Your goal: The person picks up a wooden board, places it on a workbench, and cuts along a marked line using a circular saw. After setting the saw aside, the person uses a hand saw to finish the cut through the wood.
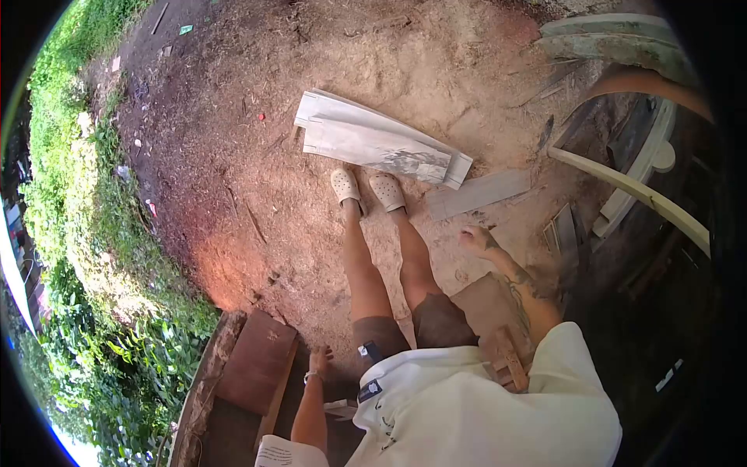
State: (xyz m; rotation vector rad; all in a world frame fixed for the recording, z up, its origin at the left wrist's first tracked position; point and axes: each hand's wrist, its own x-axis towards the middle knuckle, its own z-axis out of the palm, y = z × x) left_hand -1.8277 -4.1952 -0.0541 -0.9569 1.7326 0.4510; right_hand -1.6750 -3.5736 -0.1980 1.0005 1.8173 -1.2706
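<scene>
Ground (233, 148) of bare reddish-brown earth, littered with small scraps (185, 29); along its left edge, bright grass (58, 109) above leafy bushes (117, 370). Open air and daylight at that edge, deep shade at the right edge, with curved timbers (603, 27) lying there. At the near left corner, a brown panel (257, 362) beside a rough log (204, 383); toward the near right, a wooden block (510, 366) beside the white shirt (482, 412). Near the middle of the ground, just beyond the pale shoes (387, 192), two boards (366, 140): long, flat, whitish grey, one partly overlapping the other, both slanting toward the right edge, the upper one marked by a dark smudge toward its right end. Just beside that end, a greyer plank (486, 193), flat on the ground. Left hand (320, 360) low beside the panel, fingers slightly spread and bent, holding nothing visible. Right hand (476, 238) near the plank, apart from it, fingers loosely curled; cannot tell exactly how far open, or about anything inside the grasp.
</scene>
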